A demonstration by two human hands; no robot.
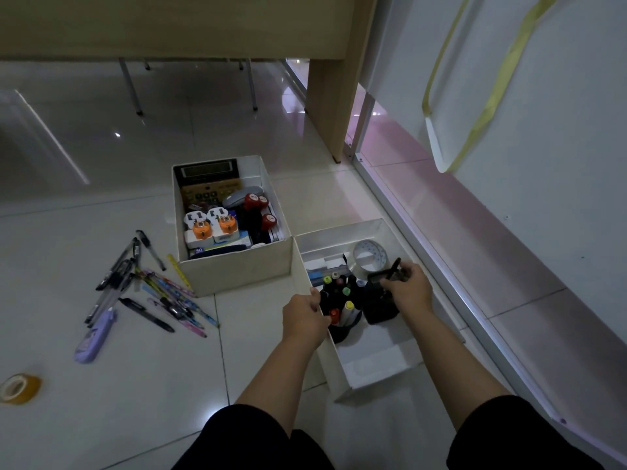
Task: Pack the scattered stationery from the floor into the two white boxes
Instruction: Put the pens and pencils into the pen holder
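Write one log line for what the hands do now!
left hand: grips right box wall | right hand: holds black pen over box | floor pens: unpacked

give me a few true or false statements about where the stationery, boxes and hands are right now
1. The left hand grips the near box by its left wall. True.
2. The calculator lies on the floor. False: it is in the far box.
3. The right hand holds nothing. False: it holds a black pen over the near box.
4. Loose pens lie on the floor left of the far box. True.
5. The yellow tape roll is packed. False: it lies on the floor.
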